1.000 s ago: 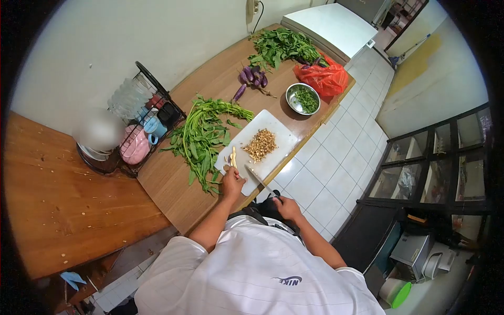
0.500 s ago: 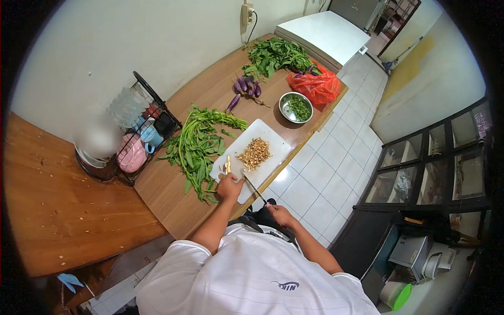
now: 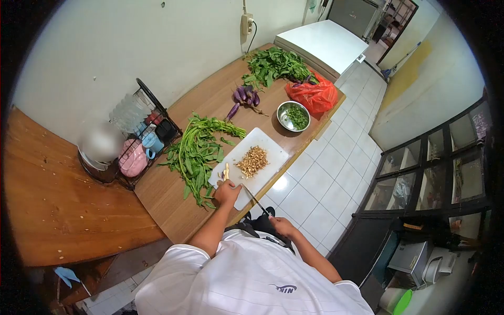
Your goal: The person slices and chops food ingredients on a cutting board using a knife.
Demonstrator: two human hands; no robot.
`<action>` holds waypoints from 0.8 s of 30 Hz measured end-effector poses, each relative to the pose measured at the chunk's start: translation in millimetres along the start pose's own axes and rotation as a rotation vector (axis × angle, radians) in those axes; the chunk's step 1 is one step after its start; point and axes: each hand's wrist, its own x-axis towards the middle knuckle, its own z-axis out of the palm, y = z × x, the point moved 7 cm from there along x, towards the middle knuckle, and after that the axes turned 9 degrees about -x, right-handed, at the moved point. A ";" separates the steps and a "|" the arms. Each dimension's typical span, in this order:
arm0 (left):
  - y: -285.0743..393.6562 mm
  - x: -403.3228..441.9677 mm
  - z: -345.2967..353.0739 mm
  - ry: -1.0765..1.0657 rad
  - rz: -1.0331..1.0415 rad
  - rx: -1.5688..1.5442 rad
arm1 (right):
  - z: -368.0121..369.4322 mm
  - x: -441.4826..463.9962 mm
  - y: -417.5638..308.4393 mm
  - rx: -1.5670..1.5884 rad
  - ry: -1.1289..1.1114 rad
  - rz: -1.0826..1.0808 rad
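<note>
On the white cutting board [image 3: 274,149], my left hand [image 3: 227,193] is closed around the near end of pale yellowish strips [image 3: 226,172]; its fingers hide part of them. My right hand [image 3: 284,226] grips the handle of a knife [image 3: 254,198] past the table's near edge. The blade slants across the board's edge, its tip close to my left fingers. A pile of chopped brownish-cream bits [image 3: 253,161] lies in the middle of the board. Leafy green stalks [image 3: 197,155] lie left of the board.
Behind the board stand a metal bowl of chopped greens [image 3: 295,117], purple eggplants [image 3: 244,96], more leafy greens [image 3: 275,65] and a red plastic bag [image 3: 315,96]. A black dish rack [image 3: 167,126] holds cups at the left. The wooden table [image 3: 210,86] borders a tiled floor [image 3: 315,178].
The view has tilted slightly, so the table sits a little lower in it. Both hands keep their grips; the knife has barely moved relative to the board.
</note>
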 end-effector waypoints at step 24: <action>-29.4 -17.1 -11.6 0.018 0.085 -0.657 | -72.4 47.0 -59.6 -0.503 0.245 -0.232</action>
